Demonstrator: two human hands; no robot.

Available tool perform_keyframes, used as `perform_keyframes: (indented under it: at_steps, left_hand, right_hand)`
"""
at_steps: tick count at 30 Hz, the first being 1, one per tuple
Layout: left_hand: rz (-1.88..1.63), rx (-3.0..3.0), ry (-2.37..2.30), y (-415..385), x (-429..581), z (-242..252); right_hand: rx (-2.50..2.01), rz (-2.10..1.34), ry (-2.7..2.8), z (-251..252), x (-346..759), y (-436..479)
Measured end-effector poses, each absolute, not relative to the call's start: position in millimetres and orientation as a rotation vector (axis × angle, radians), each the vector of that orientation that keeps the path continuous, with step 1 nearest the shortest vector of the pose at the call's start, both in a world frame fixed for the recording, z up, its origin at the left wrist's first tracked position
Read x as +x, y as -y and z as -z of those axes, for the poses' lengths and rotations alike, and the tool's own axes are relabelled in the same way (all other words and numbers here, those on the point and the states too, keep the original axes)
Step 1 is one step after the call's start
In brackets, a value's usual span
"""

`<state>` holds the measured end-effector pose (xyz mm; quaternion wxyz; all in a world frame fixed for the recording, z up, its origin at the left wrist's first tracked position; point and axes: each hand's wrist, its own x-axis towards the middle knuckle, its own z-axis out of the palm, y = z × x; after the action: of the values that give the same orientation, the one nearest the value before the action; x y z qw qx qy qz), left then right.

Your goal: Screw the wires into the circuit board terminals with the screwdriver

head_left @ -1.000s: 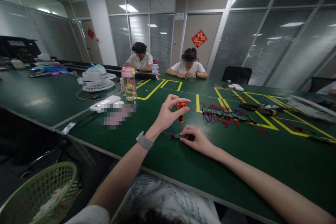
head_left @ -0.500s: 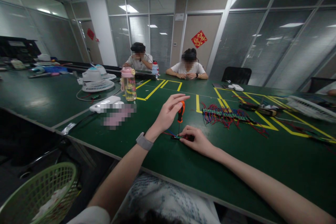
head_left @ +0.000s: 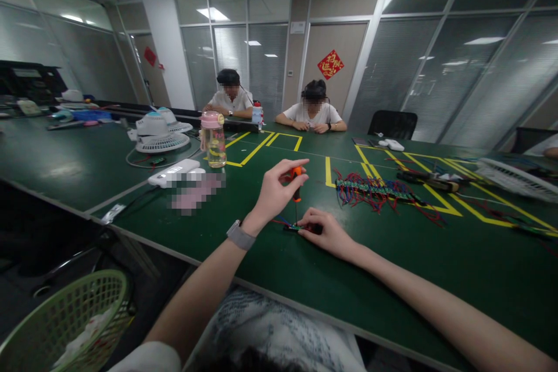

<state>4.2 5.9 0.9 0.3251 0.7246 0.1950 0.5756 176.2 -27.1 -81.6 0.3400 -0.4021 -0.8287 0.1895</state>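
My left hand (head_left: 278, 189), with a watch (head_left: 240, 235) on its wrist, has thumb and fingers around the orange and black handle of a screwdriver (head_left: 297, 189). The screwdriver stands upright, its thin shaft pointing down at a small green circuit board (head_left: 293, 228). Red and blue wires run off the board's left side. My right hand (head_left: 328, 231) is closed on the board's right end and presses it against the green table (head_left: 279, 296). Whether the tip sits in a screw is too small to tell.
To the right lies a row of wired circuit boards (head_left: 379, 189). A pink-lidded bottle (head_left: 213, 142), a white power strip (head_left: 175, 172) and white fans (head_left: 159, 133) stand on the left. A green basket (head_left: 117, 290) is below the table edge. Two people sit opposite.
My left hand has turned a little around the screwdriver, its thumb now showing on the handle's right side. My right hand and the board stay in place.
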Motion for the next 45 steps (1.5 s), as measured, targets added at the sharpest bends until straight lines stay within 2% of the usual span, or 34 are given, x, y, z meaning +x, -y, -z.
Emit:
perform_keyframes:
  at_steps: [3,8,14,19,25,30,36,41,45]
  left_hand:
    - [-1.605,2.013,-0.594,-5.9,3.1,-2.2]
    - [-1.386,1.748,-0.415,-8.1,4.0,-2.4]
    - [-1.531,1.936,-0.549,-8.6,4.8,0.2]
    - [-1.301,1.655,-0.371,-8.2,6.5,-1.6]
    - [-1.519,1.861,-0.574,-9.1,5.5,-1.7]
    - [-1.324,1.672,-0.386,-9.4,5.4,-1.5]
    - [-1.474,1.851,-0.515,-6.9,3.9,-3.0]
    - [-1.301,1.688,-0.34,-5.1,4.9,-4.2]
    - [-1.431,1.812,-0.488,-6.3,3.7,-4.4]
  right_hand:
    - [-1.046,-0.492,2.155,82.0,176.3,26.7]
    - [-1.042,-0.505,2.147,82.6,176.3,26.3]
    - [-1.045,-0.504,2.147,82.8,176.4,25.9]
    - [-1.048,-0.496,2.147,82.9,176.1,26.4]
    - [-1.045,-0.502,2.143,82.1,175.6,26.8]
    - [-1.044,-0.494,2.142,81.2,175.2,27.2]
    - [-1.044,-0.51,2.141,81.2,175.2,27.1]
    - [-1.04,-0.49,2.141,81.5,175.2,27.2]
    - [-1.039,-0.492,2.139,81.0,175.1,27.7]
